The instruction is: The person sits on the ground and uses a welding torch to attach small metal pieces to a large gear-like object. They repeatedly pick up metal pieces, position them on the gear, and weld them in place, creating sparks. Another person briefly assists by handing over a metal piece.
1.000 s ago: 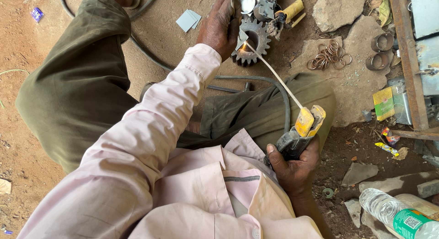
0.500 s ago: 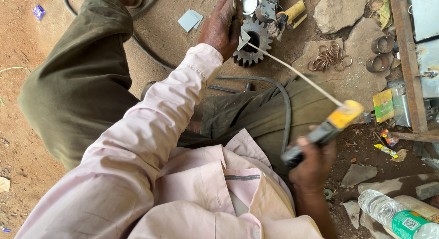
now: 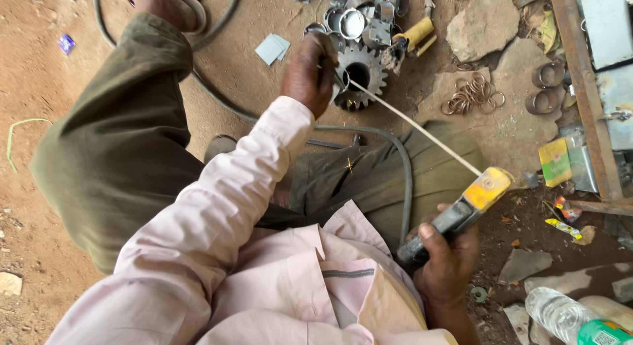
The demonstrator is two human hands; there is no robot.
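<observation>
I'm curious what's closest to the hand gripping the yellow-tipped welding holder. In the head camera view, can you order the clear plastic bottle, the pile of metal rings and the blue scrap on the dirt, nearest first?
From the right hand:
1. Clear plastic bottle with a green label, on the ground just beside that hand.
2. Pile of thin metal rings, up on the flat stone.
3. Small blue scrap, far across on the bare dirt beyond the left knee.

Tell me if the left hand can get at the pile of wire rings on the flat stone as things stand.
Probably not freely: the left hand is at the toothed gear, guiding the welding rod. The wire rings lie uncovered beyond the rod, so it would have to let go and cross over.
</observation>
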